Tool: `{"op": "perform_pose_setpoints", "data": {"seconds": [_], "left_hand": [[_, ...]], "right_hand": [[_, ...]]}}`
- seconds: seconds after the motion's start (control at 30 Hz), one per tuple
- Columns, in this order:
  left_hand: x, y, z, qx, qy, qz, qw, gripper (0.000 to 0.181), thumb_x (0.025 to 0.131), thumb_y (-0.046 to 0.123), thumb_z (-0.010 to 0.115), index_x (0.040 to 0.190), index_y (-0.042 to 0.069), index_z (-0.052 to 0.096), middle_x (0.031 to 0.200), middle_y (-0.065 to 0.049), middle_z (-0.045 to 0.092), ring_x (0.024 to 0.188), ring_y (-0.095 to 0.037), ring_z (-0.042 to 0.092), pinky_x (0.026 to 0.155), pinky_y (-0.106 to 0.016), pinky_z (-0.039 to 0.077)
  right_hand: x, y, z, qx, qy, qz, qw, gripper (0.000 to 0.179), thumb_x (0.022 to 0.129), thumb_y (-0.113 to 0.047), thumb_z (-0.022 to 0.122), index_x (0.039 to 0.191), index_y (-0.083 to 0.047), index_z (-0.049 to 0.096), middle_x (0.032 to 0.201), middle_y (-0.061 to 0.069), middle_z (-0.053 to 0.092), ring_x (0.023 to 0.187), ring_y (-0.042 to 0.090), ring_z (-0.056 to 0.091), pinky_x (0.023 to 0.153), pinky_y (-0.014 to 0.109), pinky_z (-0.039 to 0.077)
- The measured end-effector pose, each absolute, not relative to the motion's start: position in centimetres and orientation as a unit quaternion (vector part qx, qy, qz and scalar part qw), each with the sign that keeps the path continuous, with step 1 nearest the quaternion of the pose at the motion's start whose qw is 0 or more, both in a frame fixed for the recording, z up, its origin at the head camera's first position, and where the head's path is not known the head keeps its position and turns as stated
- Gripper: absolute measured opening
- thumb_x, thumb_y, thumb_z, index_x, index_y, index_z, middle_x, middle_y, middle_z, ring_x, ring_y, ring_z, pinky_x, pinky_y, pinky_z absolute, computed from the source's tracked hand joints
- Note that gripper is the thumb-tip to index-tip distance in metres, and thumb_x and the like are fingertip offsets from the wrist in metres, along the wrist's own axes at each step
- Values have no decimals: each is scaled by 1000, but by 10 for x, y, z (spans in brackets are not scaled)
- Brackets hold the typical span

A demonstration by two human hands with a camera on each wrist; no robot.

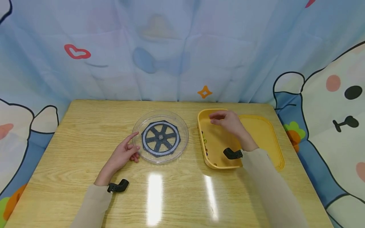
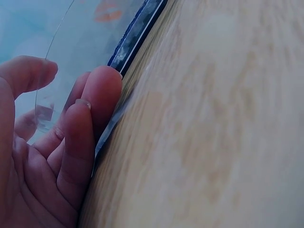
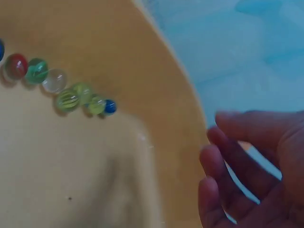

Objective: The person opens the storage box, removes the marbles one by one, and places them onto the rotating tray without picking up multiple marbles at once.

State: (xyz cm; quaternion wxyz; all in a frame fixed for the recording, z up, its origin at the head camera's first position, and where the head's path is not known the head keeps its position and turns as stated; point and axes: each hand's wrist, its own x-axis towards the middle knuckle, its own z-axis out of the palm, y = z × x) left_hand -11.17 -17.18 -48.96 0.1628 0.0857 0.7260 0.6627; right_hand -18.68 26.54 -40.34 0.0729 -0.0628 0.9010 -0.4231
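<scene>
My left hand is at the left rim of a clear round dish, its index finger extended along the edge and the thumb beside it. In the left wrist view the fingertips lie right at the dish's side, close over the wood. A dark six-spoked wheel shape with a pale ring shows in the dish. Over a yellow tray hovers my right hand, fingers loosely bent, with nothing visible between them. Several glass marbles, red, green, yellow, blue and clear, lie along the tray's wall.
A shallow yellow lid-like piece lies right of the tray, which partly overlaps it. Both stand on a wooden table. A blue patterned curtain hangs behind the table's back edge. Each wrist carries a black camera.
</scene>
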Motion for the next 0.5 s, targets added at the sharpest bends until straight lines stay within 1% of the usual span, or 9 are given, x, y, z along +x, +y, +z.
{"op": "perform_pose_setpoints", "data": {"seconds": [0.13, 0.23, 0.37, 0.5], "left_hand": [[-113, -171, -489, 86, 728, 661, 162, 64, 102, 10, 58, 158, 16, 28, 77, -23, 63, 61, -24, 66, 61, -37, 60], [-113, -171, -489, 86, 730, 660, 159, 64, 102, 11, 58, 158, 17, 28, 77, -22, 63, 61, -24, 66, 61, -37, 59], [-111, -171, -488, 87, 729, 660, 160, 64, 102, 11, 58, 158, 16, 27, 77, -21, 63, 62, -25, 66, 61, -38, 59], [-111, -171, -489, 91, 726, 662, 162, 64, 102, 9, 57, 158, 14, 27, 77, -22, 63, 62, -25, 66, 60, -39, 60]], "right_hand": [[-201, 262, -420, -96, 892, -417, 148, 25, 92, -8, 72, 116, 0, 73, 111, 14, 72, 100, 26, 66, 86, 34, 53], [-208, 260, -430, -103, 889, -406, 187, 26, 90, -11, 75, 114, -3, 74, 108, 10, 73, 100, 23, 65, 88, 34, 51], [-212, 260, -441, -107, 891, -385, 215, 29, 89, -18, 77, 115, -6, 75, 108, 4, 73, 102, 21, 62, 93, 37, 47], [-213, 260, -448, -95, 888, -384, 233, 30, 89, -18, 76, 117, -6, 74, 107, 2, 73, 103, 20, 62, 95, 38, 47]]}}
